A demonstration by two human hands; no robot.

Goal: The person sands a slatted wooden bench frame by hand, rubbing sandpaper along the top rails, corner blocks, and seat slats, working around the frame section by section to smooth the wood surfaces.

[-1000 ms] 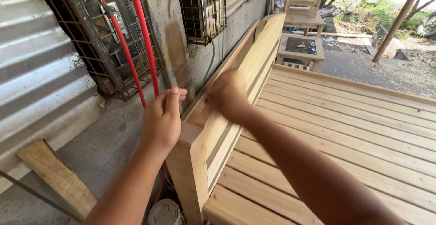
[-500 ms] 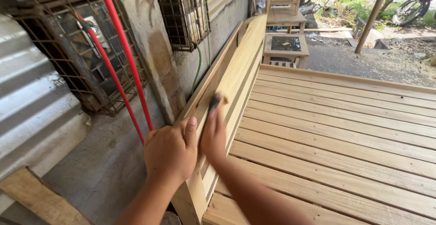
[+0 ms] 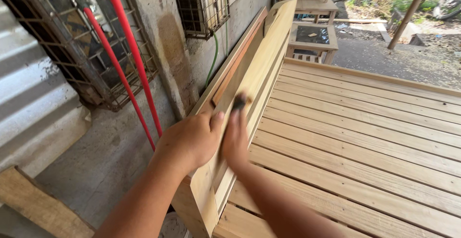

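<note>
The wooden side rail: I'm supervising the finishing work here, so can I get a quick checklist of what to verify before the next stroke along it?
1. Left hand braced on top of the wooden side rail: ok.
2. Right hand pressing a small dark pad against the rail's inner face: ok.
3. What the pad is, and its wear: cannot tell, blurred.
4. Rail ahead of the pad free of objects: ok.
5. Slatted platform beside the rail bare: ok.
6. Red pipes apart from the rail: ok.

Concrete wall (image 3: pixel 165 50): caged windows (image 3: pixel 201 5) w/ red pipes (image 3: pixel 129 50) in front, corrugated sheet (image 3: pixel 29 108) left; sunlit yard (image 3: pixel 408 55) beyond.
</note>
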